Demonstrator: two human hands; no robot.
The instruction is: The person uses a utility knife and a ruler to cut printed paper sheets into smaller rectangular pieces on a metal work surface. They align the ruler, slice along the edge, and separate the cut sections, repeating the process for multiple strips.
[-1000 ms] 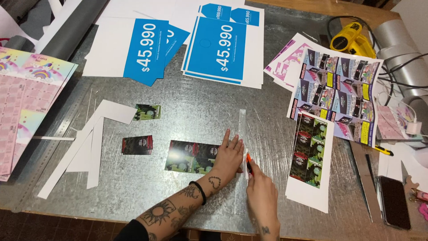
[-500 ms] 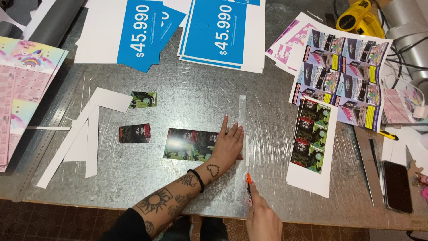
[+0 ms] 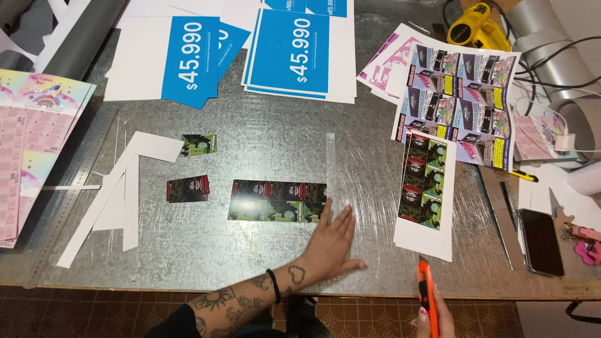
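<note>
Entry, tabletop (image 3: 263, 263), zinc-grey sheet metal.

Change noted: a second ago our right hand (image 3: 435, 316) ran the orange utility knife (image 3: 425, 283) along the clear ruler (image 3: 330, 164) at the right end of the dark printed card strip (image 3: 277, 201). Now the knife is off the ruler and well to the right, near the front edge of the tabletop, below the white sheet of dark cards (image 3: 426, 194). Our left hand (image 3: 332, 241) has slid back off the strip toward the front edge. We judge that pass of the blade finished and the strip's right end trimmed.

Grips: right hand closed around the knife body; left hand open, fingers spread, flat on the metal, index tip just touching the strip's lower right corner, holding nothing.

Card strip: lies flat at mid-tabletop, long axis left to right, parallel to the front edge. Its right end touches the ruler.

Ruler: long axis front to back, crosswise to the strip.

Knife: long axis front to back, tip pointing away from us.

Also present: two loose cut cards (image 3: 188, 189) left of the strip; white offcuts (image 3: 128, 188) further left.
</note>
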